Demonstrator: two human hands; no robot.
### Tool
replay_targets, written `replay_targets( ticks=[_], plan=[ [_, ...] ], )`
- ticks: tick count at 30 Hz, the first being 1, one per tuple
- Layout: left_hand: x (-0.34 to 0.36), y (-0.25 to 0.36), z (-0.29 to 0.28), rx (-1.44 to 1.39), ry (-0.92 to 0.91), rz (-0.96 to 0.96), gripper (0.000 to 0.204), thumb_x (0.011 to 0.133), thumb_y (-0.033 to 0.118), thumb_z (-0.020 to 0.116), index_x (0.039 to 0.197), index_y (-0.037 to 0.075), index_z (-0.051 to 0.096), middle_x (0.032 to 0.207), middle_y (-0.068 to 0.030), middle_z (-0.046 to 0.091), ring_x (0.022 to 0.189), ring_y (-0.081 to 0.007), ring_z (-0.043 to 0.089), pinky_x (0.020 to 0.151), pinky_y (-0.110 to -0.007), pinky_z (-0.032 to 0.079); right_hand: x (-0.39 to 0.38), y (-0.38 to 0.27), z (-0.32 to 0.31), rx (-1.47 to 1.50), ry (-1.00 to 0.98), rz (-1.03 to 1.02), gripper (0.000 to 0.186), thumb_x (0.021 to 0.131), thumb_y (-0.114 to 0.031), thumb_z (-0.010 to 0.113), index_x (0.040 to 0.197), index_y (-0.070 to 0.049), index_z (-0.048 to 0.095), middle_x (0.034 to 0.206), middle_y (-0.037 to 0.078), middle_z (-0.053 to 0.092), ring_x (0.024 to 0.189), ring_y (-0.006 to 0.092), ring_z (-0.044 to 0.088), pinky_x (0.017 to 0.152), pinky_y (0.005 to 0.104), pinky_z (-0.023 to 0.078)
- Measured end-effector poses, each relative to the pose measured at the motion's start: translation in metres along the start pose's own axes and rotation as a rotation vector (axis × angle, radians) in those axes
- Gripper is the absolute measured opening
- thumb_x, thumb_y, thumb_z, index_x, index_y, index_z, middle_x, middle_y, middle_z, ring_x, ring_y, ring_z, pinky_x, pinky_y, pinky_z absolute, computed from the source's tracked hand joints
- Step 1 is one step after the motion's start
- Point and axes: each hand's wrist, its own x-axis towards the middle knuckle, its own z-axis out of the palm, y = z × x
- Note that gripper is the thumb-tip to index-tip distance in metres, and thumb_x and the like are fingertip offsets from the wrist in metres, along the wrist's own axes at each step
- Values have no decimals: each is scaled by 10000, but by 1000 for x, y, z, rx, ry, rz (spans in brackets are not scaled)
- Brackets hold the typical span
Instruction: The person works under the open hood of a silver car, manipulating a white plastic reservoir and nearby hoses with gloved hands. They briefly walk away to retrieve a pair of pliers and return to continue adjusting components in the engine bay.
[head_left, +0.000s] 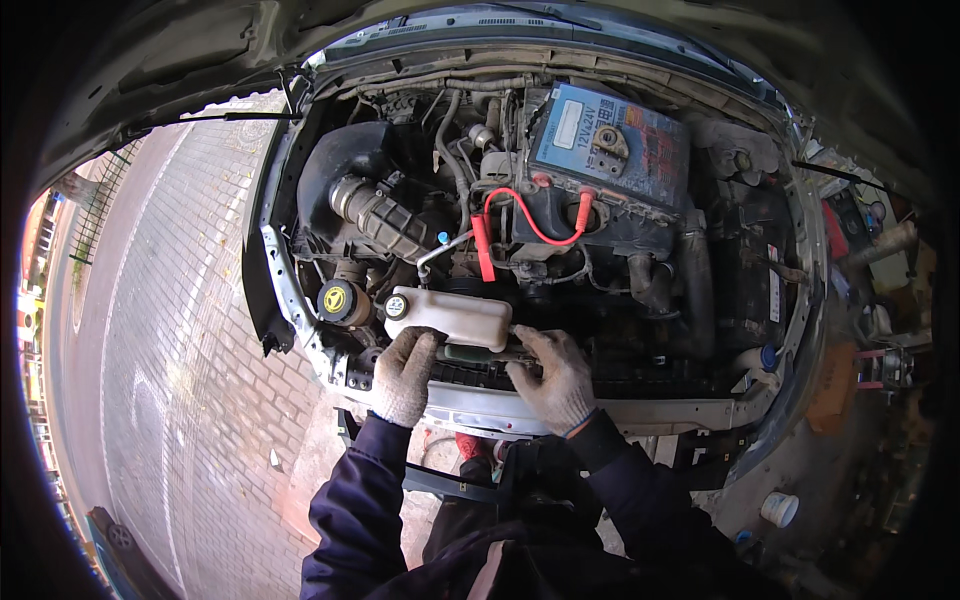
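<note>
A white plastic reservoir tank (455, 318) with a black cap sits at the front of the car's engine bay. My left hand (403, 377), in a pale knit work glove, is at the tank's near left corner with its fingers curled and their tips partly hidden. Whether it grips the tank cannot be made out. At the tank's right end is my right hand (552, 378), gloved alike, its thumb and forefinger spread apart and the forefinger close to the tank. Below both hands runs the silver front crossmember (480, 408).
A blue battery-like box (610, 145) with a metal part on it lies atop the engine. A red cable (530, 225) loops toward the tank. Left stand a ribbed intake hose (385, 220) and a yellow-marked cap (340, 300). The raised hood (180, 60) hangs overhead.
</note>
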Motion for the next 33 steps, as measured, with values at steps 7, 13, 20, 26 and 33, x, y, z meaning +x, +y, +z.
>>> replay_targets(
  ticks=[7,13,20,26,33],
  plan=[
    [-26,27,25,168,-47,242,269,1167,203,676,1216,-55,733,1025,-110,819,967,-147,762,888,-337,621,27,-51,-1,-72,-166,-176,355,936,-277,848,1227,-86,783,1183,131,770,1148,384,709,1001,516,578],
    [-43,37,16,969,130,336,420,1083,475,715,1021,62,758,878,-207,790,827,-437,791,726,-540,622,17,-47,-5,-7,-61,-242,188,972,-247,823,1041,-77,781,1049,134,787,1006,391,732,900,532,584],
    [-55,18,1,934,-141,213,454,1130,438,630,947,36,736,870,-252,773,862,-479,773,793,-571,604,-20,-40,-15,236,62,-77,108,979,-111,849,1046,-60,782,1077,113,821,1028,306,796,914,401,628],
    [-87,4,7,1123,-200,-22,735,1139,695,466,1023,36,771,936,-289,798,947,-491,797,872,-608,623,-48,-55,-23,296,197,121,119,975,-88,864,1083,-48,836,1114,108,836,1041,269,817,900,373,645],
    [-143,-44,-20,165,-520,-272,591,1187,535,548,1127,19,829,705,-21,613,617,-168,584,573,-337,441,-78,-79,-22,230,210,38,147,948,-61,881,1081,-56,820,1113,117,830,1054,287,812,911,390,656]
  ],
)
